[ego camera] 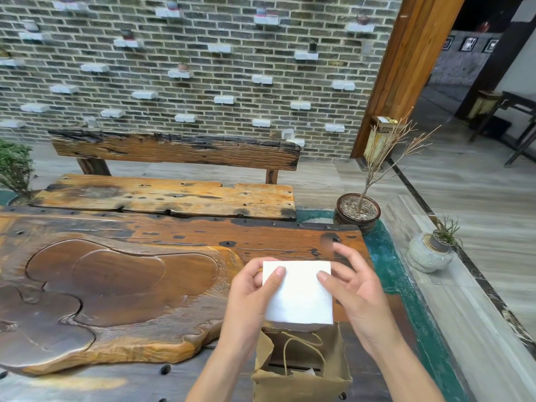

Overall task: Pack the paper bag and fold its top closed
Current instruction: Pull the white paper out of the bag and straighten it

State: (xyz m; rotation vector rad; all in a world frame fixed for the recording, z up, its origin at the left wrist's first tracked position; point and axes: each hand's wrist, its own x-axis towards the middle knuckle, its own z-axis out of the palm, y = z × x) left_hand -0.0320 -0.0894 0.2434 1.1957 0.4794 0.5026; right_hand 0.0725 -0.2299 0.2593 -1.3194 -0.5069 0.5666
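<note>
We look down at our two hands holding a flat white packet (298, 294) above an open brown paper bag (301, 369). The packet is nearly square, slightly taller than wide, its face turned up toward us and its top edge pointing away, toward the far side of the worktop (116, 285). Our left hand (252, 294) grips its left edge, thumb on top and fingers curled behind. Our right hand (356, 297) is half open, the thumb resting on the upper right part of the packet and the fingers spread loosely behind it. The bag stands upright at the near edge of the dark carved wooden worktop, mouth open upward, its twisted paper handle (301, 352) drooping inside. We can read no writing or brand on the packet or the bag.
</note>
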